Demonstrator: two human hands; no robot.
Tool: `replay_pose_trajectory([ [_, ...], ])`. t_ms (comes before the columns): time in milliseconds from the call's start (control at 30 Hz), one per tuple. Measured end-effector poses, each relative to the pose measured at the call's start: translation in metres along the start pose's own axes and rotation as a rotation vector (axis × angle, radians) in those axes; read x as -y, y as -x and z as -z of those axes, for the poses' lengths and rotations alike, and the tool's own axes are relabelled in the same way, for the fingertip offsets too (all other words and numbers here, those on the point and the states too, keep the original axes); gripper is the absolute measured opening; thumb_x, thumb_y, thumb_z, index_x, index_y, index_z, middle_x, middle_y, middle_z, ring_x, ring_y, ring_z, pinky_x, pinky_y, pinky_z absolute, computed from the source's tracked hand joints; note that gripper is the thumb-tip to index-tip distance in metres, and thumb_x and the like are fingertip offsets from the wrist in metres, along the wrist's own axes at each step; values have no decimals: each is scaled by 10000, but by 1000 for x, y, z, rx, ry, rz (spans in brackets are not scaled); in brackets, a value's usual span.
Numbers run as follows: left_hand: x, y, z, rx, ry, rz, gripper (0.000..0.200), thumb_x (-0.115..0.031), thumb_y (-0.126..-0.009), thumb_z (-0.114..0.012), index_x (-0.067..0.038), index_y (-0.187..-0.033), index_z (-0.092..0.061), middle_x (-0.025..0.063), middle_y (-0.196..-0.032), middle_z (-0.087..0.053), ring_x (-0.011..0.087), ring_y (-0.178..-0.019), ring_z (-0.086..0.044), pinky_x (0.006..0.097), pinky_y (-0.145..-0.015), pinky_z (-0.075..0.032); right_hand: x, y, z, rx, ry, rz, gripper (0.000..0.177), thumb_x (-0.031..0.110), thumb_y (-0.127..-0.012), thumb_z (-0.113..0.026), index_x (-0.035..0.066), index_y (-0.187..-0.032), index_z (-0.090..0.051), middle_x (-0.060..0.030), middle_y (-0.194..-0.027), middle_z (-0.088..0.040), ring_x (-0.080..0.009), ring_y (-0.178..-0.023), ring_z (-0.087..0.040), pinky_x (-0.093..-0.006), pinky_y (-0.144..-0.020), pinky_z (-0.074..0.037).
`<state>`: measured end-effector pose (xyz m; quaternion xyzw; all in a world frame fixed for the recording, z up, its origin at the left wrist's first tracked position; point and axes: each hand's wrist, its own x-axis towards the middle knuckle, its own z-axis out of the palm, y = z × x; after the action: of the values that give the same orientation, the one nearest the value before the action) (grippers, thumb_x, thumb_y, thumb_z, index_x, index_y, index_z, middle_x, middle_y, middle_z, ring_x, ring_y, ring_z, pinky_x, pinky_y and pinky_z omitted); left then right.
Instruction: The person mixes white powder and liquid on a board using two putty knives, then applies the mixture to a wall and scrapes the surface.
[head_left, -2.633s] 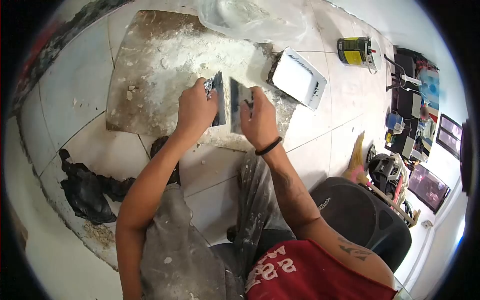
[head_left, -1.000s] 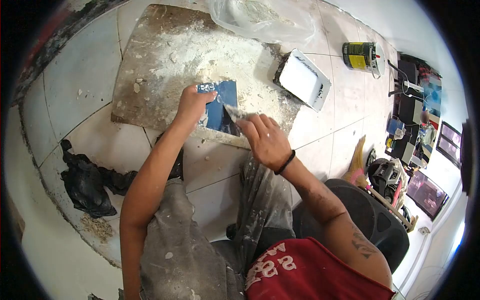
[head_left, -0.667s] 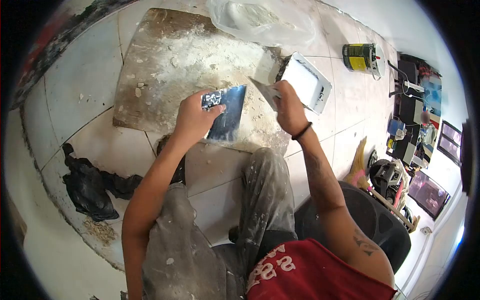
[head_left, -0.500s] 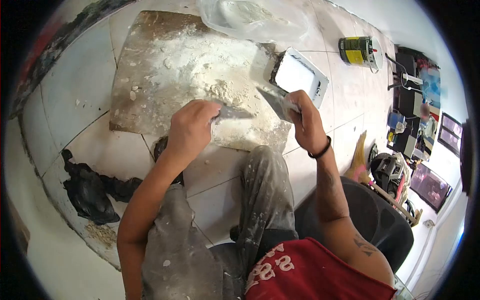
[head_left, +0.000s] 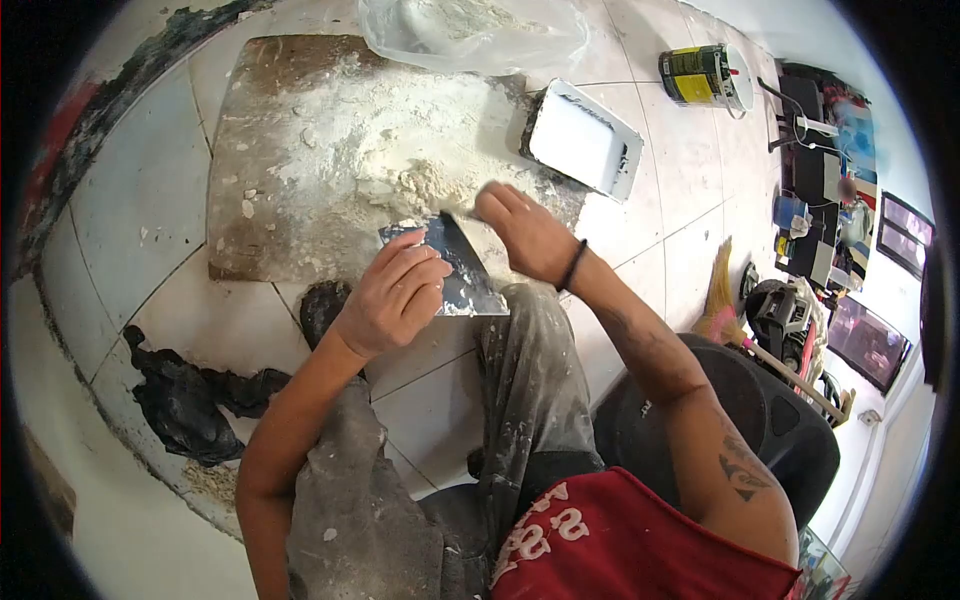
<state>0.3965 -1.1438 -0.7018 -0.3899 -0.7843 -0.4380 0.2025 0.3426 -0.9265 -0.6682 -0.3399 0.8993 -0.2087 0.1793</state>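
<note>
My left hand point(head_left: 398, 295) grips a flat metal scraper blade point(head_left: 462, 272), its face smeared with pale paste. My right hand point(head_left: 525, 235) is closed around a second scraper, mostly hidden and seen nearly edge-on, which meets the first blade near its upper edge. Both hands are over the near edge of a wooden board point(head_left: 240, 215) coated with white powder. A crumbly heap of pale powder point(head_left: 425, 185) lies on the board just beyond the blades.
A white tray point(head_left: 585, 140) of white liquid sits at the board's right corner. Beyond are a plastic bag of powder point(head_left: 475, 25) and a bucket point(head_left: 705, 77). Black plastic point(head_left: 180, 400) lies at left; a broom point(head_left: 720, 300) and black chair point(head_left: 700, 430) are at right.
Both hands have moved down toward my knees, the right one also leftward. The two scrapers, apart before, are now together, and the left blade's broad face shows.
</note>
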Motion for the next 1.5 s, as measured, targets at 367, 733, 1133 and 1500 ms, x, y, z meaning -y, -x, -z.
replay_pose_trajectory([
  [367, -6, 129, -7, -127, 742, 1419, 153, 1, -737, -704, 1, -834, -587, 11, -765, -606, 75, -703, -559, 230, -639, -465, -15, 34, -54, -80, 239, 56, 221, 91, -772, -532, 33, -981, -576, -81, -865, -478, -238, -868, -496, -356, -768, -422],
  [733, -8, 145, -9, -201, 948, 1447, 144, -19, -758, -690, -9, -860, -590, -1, -790, -605, 63, -732, -536, 220, -684, -447, -20, 42, -103, 192, 63, 65, 148, 130, -809, -492, 59, -939, -485, -104, -912, -473, -260, -868, -503, -375, -782, -421],
  [1133, -6, 148, -11, -261, 964, 1470, 116, -43, -785, -675, -9, -854, -588, 4, -780, -608, 65, -693, -530, 231, -652, -445, -3, 17, -143, 85, 230, 30, 136, 123, -813, -457, 87, -941, -483, -90, -916, -472, -250, -872, -505, -376, -799, -381],
  [1500, -7, 156, -10, -247, 981, 1489, 157, -42, -770, -694, 5, -847, -565, 9, -789, -602, 58, -715, -533, 218, -662, -451, -12, -31, -89, 139, -12, -193, 315, -55, -676, -516, 53, -965, -449, -151, -975, -515, -374, -827, -570, -456, -690, -459],
])
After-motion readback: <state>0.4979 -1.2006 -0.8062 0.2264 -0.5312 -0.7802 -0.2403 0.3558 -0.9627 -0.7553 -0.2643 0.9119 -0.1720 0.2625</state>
